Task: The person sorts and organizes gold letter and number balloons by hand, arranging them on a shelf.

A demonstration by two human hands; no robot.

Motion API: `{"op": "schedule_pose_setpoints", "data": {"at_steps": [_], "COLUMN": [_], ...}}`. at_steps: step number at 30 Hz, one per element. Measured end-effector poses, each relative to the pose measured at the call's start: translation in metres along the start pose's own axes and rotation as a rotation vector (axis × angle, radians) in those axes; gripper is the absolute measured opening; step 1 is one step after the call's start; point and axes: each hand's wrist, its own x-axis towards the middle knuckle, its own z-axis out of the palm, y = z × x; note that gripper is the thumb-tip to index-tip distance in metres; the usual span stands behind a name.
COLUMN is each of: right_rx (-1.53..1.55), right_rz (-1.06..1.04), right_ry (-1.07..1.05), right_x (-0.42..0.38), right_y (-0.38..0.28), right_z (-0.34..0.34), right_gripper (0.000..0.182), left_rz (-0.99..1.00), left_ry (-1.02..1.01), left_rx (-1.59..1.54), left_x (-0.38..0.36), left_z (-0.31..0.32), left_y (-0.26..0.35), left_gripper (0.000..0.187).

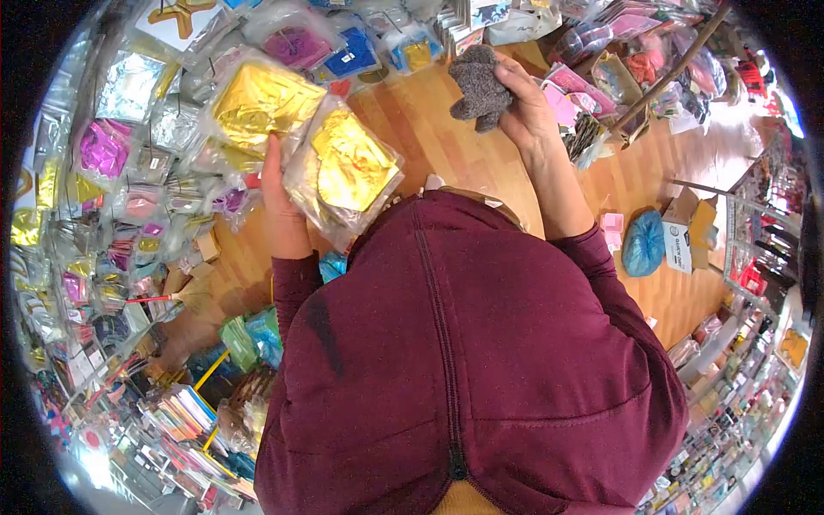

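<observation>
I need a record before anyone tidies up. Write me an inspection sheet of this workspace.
Surface: wood-grain floor, partly covered by goods.
Job's things: two clear packets with gold contents; one grey fuzzy item, exact kind unclear.
Clutter: blue bag beside an open cardboard box, both on the floor at right.
Hands: left hand holds the packets; right hand grips the grey item, raised.
Cables: nothing seen.
Surroundings: packaged goods crowd the left side; more fill the far right, too small to identify.

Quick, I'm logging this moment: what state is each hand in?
Left hand: holding clear plastic packets of shiny gold foil-like material.
Right hand: holding a fuzzy, dark grey, lumpy fabric-like item.
</observation>
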Motion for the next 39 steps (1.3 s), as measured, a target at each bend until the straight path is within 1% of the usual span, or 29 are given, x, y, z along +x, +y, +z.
{"op": "schedule_pose_setpoints", "data": {"at_steps": [2,3,5,6,7,10,11,12,14,15,17,19,21,22,23,24,25,27,29,30,31,32,34,35,37,39], "right_rx": [-0.144,-0.138,-0.094,-0.087,-0.103,-0.123,-0.133,-0.130,0.125,0.124,0.289,0.290,0.276,0.276,0.246,0.218,0.220,-0.245,-1.021,-1.259,-1.497,-1.496,-1.574,-1.575,-1.521,-1.516], "right_rz": [-0.041,-0.050,-0.080,-0.083,-0.122,-0.207,-0.245,-0.253,-0.161,-0.166,-0.075,-0.084,-0.213,-0.204,-0.309,-0.412,-0.399,-0.568,-0.728,-0.839,-0.950,-0.942,-1.028,-1.012,-0.950,-0.965], "right_ry": [0.074,0.078,0.087,0.088,0.091,0.051,0.022,0.006,0.034,0.019,0.011,-0.019,-0.016,-0.022,-0.089,-0.156,-0.162,-0.239,-0.342,-0.343,-0.339,-0.355,-0.428,-0.436,-0.535,-0.552], "right_x": [-0.001,-0.001,0.004,0.004,0.005,0.012,0.015,0.018,0.022,0.023,0.026,0.027,0.028,0.030,0.033,0.035,0.034,0.032,0.032,0.026,0.018,0.015,0.010,0.010,0.012,0.002], "right_y": [0.001,0.002,-0.001,-0.002,-0.006,-0.009,-0.010,-0.011,-0.012,-0.012,-0.011,-0.007,-0.004,-0.004,-0.006,-0.007,-0.006,0.001,0.015,0.027,0.035,0.036,0.035,0.035,0.032,0.018], "right_z": [0.003,0.005,0.012,0.019,0.028,0.049,0.055,0.063,0.077,0.081,0.086,0.092,0.098,0.100,0.103,0.106,0.109,0.115,0.106,0.104,0.100,0.102,0.105,0.105,0.106,0.118], "right_gripper": [0.028,0.028,0.024,0.024,0.024,0.026,0.029,0.029,0.039,0.039,0.045,0.047,0.047,0.047,0.044,0.041,0.041,0.030,0.024,0.026,0.029,0.029,0.038,0.038,0.046,0.046], "left_rz": [-0.038,-0.042,-0.133,-0.110,-0.107,-0.231,-0.216,-0.241,-0.278,-0.264,-0.269,-0.236,-0.253,-0.241,-0.234,-0.221,-0.209,-0.182,-0.190,-0.107,-0.099,-0.076,-0.039,-0.046,-0.087,-0.093], "left_ry": [-0.075,-0.082,-0.082,-0.126,-0.128,-0.197,-0.203,-0.203,-0.210,-0.216,-0.199,-0.212,-0.217,-0.219,-0.211,-0.246,-0.279,-0.261,-0.247,-0.185,-0.175,-0.154,-0.113,-0.100,-0.121,-0.143], "left_rx": [-0.010,-0.003,-0.010,0.034,0.042,0.037,0.043,0.027,0.011,0.011,-0.004,-0.011,-0.019,0.008,0.005,-0.008,-0.021,-0.013,-0.015,0.008,0.001,0.008,0.003,-0.003,-0.065,-0.092], "left_x": [0.005,0.005,0.006,0.005,0.009,0.024,0.024,0.024,0.030,0.032,0.032,0.026,0.020,0.015,0.014,0.015,0.016,0.010,0.005,0.008,0.008,0.005,-0.003,-0.003,0.003,0.000], "left_z": [0.012,0.019,0.037,0.043,0.046,0.054,0.058,0.063,0.065,0.065,0.072,0.081,0.086,0.089,0.089,0.088,0.086,0.090,0.092,0.090,0.088,0.088,0.090,0.087,0.078,0.075], "left_y": [-0.003,-0.004,-0.007,-0.009,-0.013,-0.022,-0.025,-0.029,-0.031,-0.032,-0.035,-0.031,-0.027,-0.026,-0.028,-0.030,-0.032,-0.030,-0.028,-0.030,-0.030,-0.026,-0.021,-0.021,-0.023,-0.024], "left_gripper": [0.048,0.048,0.048,0.048,0.048,0.046,0.046,0.046,0.047,0.047,0.046,0.045,0.045,0.046,0.046,0.046,0.046,0.045,0.042,0.039,0.039,0.039,0.038,0.038,0.038,0.038]}}
